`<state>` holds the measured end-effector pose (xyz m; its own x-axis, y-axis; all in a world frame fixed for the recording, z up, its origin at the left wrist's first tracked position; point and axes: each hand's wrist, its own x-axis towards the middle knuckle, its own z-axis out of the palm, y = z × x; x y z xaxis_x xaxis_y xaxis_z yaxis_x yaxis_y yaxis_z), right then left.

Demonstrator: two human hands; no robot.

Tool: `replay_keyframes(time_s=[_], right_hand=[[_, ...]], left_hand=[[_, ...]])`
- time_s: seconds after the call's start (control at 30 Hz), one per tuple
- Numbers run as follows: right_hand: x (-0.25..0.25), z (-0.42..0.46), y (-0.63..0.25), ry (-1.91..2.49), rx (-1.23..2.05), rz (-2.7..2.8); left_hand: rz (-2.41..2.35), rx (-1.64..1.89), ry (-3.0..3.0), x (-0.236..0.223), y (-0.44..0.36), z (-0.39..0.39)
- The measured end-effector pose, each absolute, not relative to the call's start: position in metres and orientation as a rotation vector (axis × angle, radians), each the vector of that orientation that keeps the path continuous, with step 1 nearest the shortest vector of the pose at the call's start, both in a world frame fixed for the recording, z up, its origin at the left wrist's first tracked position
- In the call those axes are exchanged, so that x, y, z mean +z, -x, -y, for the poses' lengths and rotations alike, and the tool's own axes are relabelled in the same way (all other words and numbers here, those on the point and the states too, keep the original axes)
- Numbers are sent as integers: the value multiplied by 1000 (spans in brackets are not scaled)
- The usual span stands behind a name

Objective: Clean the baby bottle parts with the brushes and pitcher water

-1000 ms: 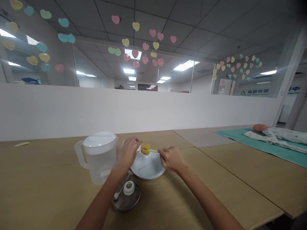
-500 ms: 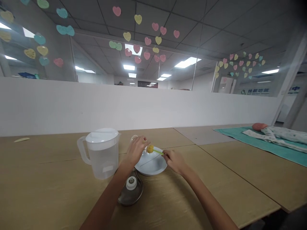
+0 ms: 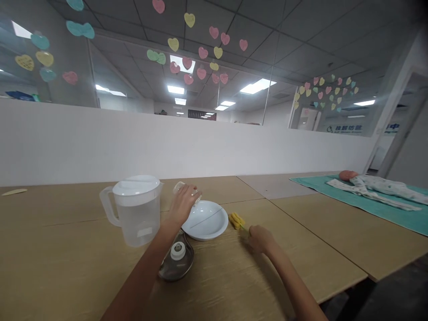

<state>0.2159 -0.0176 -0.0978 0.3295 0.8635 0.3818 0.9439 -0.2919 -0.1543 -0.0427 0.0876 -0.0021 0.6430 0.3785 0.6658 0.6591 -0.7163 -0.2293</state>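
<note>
My left hand (image 3: 183,203) is closed around a clear baby bottle (image 3: 178,187), held tilted over the back left rim of a white bowl (image 3: 209,234). My fingers cover most of the bottle. To the right of the bowl, my right hand (image 3: 261,238) grips the thin green handle of a bottle brush (image 3: 236,220). Its yellow sponge head is out of the bottle, just beside the bowl's rim. Below my left forearm a kidney-shaped metal tray (image 3: 182,269) holds a white bottle collar with a nipple (image 3: 178,251).
A lidded clear plastic pitcher (image 3: 138,223) stands left of my left arm. At the far right, a doll in pale printed clothes (image 3: 384,185) lies on a green towel (image 3: 401,214). A low white wall (image 3: 200,147) topped with glass runs behind the table (image 3: 60,258).
The brush head has come out of the bottle as my right hand moved right and down, away from the bowl. My left hand still holds the bottle. The view has shifted slightly.
</note>
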Motion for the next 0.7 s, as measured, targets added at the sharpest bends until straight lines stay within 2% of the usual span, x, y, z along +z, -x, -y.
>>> replay_keyframes(time_s=[0.23,0.37,0.47,0.57,0.7], right_hand=[[-90,18,-195,2515,12,1838],[-75,13,-191,2577,154,1891],[-51,0,-193,2554,193,1891],[-22,-22,-192,2452,216,1893],[-2,-54,-174,2234,419,1958]], left_hand=[[1163,-1491,2797,17,35,-64],[1355,-1668,3052,23,34,-57],[1365,-1457,3178,28,35,-43],[1216,-1011,3276,34,35,-20],[886,-438,3294,36,35,10]])
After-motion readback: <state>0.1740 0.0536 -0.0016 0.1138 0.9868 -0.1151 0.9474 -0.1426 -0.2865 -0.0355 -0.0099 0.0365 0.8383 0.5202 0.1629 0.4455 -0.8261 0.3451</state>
